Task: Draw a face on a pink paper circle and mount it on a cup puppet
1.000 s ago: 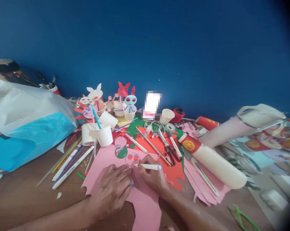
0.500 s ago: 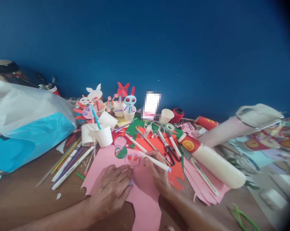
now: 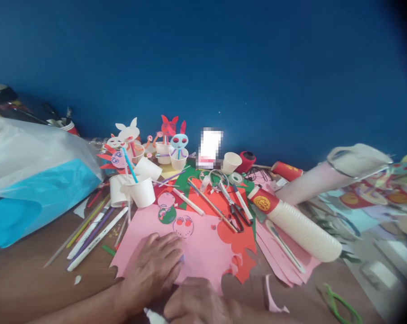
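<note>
My left hand rests on the pink paper sheet, its fingers bent and close together. A small bluish thing, too hidden to make out, shows at its fingertips. Low at the front edge of view, my right hand is closed round a white marker that points left. Just above my left fingers, a pink round face with red eyes and drawn lashes lies on the sheet. A green circle and another pink circle lie beside it.
White cups and paper animal figures stand behind. Black scissors and markers lie on red paper. To the right is a long stack of cups; a plastic bag stands at left.
My right hand has moved down and left with the white marker, away from beside the pink face toward my body. My left hand has stayed on the sheet. The view has shifted slightly.
</note>
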### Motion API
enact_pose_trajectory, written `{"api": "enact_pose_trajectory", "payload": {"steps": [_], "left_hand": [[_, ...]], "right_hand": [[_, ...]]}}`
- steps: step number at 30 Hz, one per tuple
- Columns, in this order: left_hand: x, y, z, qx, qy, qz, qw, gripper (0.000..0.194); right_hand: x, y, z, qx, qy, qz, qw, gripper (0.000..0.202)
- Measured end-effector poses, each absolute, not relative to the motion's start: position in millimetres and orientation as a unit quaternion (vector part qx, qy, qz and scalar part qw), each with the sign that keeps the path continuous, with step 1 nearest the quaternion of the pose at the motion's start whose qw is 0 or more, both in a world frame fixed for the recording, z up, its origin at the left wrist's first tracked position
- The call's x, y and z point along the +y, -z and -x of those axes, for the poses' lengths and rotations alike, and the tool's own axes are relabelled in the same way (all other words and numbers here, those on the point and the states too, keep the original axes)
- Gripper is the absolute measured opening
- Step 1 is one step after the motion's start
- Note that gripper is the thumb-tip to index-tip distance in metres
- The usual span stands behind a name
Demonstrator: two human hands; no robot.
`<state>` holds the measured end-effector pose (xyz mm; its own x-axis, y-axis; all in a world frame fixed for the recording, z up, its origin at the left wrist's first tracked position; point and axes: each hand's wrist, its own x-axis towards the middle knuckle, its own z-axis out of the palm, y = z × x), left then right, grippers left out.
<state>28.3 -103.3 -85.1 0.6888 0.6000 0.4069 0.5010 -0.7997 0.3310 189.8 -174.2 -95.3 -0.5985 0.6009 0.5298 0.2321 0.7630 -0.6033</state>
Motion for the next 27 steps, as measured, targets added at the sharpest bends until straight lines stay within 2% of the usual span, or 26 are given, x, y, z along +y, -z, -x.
{"api": "enact_pose_trajectory", "payload": {"steps": [3, 9, 13, 16, 20, 27], "left_hand": [[-103, 83, -29, 0.304, -0.262, -0.912, 0.088, 0.021], [-103, 77, -27, 0.311, -0.225, -0.920, 0.080, 0.023], [-104, 80, -23, 0.313, -0.225, -0.918, 0.100, 0.010], [-105, 86, -22, 0.315, -0.234, -0.913, 0.110, 0.027], [-106, 93, -23, 0.320, -0.265, -0.904, 0.098, 0.028], [-102, 103, -23, 0.298, -0.311, -0.900, 0.072, 0.021]], "right_hand": [[-170, 100, -184, -0.883, -0.172, 0.220, 0.377, 0.021], [-157, 75, -179, -0.837, -0.127, 0.219, 0.486, 0.016], [-153, 67, -178, -0.747, -0.178, 0.350, 0.536, 0.013], [-150, 69, -183, -0.643, -0.282, 0.442, 0.558, 0.015], [-142, 66, -193, -0.577, -0.381, 0.475, 0.544, 0.007], [-117, 38, -205, -0.560, -0.404, 0.481, 0.540, 0.008]]}}
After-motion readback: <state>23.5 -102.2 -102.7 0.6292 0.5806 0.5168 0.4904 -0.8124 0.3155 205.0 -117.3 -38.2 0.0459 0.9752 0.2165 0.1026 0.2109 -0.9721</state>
